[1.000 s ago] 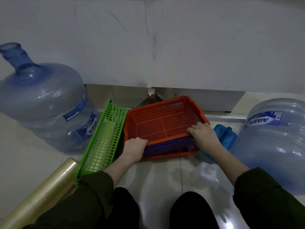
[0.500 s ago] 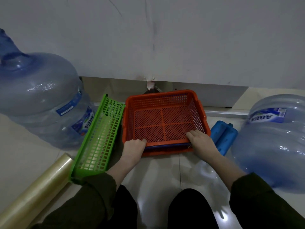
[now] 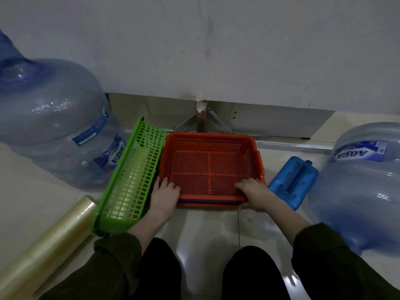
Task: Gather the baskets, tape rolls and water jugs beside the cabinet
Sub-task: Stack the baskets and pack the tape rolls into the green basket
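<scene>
Orange basket flat on the floor below the cabinet, just beside a leaning green basket. Right hand curled over near rim; left hand draped flatter over the corner — grip possibly loose. Risk: uneven push skewing it, toppling the green one.

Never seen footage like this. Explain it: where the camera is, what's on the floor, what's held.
No machine here: a person wears one camera on the head, looking down at their own hands. The left hand and right hand grip the near edge of an orange basket on the floor before a white cabinet. A green basket tilts at its left, a roll of clear film nearer. The left water jug and right water jug flank them; a blue plastic block sits by the right one.
</scene>
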